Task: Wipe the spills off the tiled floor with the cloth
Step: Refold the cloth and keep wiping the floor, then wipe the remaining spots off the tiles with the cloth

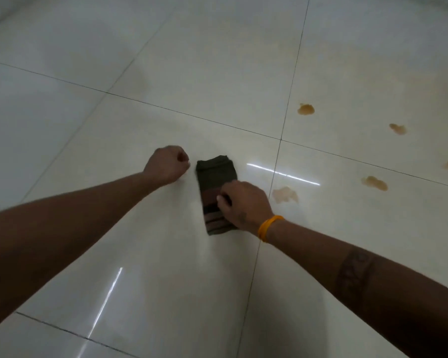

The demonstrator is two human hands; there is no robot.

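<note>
Pinching the folded cloth (216,187) in its grip, the right hand (245,205) sits nearest the pale spill (285,195) just right; left hand (167,162) clenched empty.

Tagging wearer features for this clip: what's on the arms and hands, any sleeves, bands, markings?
No sleeves: both forearms are bare. The right hand has an orange wristband at the wrist, a small dark marking on its back, and a dark patterned tattoo band around the forearm. The left hand shows nothing worn: no gloves, rings or watch visible.

Glossy pale tiled floor (166,267), dim light
</note>
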